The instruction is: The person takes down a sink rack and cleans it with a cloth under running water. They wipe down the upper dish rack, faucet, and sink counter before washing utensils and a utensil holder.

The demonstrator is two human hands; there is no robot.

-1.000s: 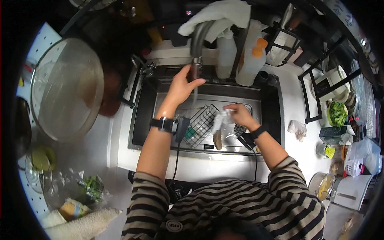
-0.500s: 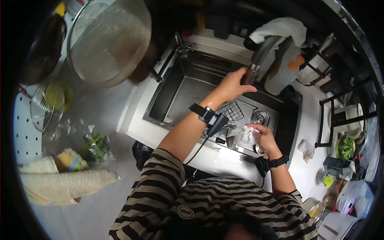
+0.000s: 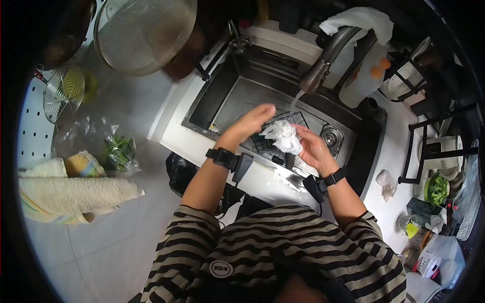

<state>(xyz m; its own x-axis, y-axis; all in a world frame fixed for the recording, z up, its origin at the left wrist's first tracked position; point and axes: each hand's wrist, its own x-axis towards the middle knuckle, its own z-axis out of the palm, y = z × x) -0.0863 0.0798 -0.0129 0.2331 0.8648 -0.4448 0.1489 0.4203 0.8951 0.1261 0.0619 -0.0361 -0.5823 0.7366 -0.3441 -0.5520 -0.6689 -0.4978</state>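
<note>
White wad (image 3: 282, 135), in the head view, sits over the sink (image 3: 241, 96), grasped by the right hand's (image 3: 316, 151) fingers. Having left the faucet (image 3: 317, 74), the left hand (image 3: 254, 122) hovers beside it, fingers loosely extended, seemingly empty, bringing both hands near the wad.

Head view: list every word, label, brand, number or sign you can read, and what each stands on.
"RICH": round patch on the striped shirt; the second letter looks stylised.
Dark label on the white container: too small to read.
Dark box: any print is too small.
Nothing else is legible.
</note>
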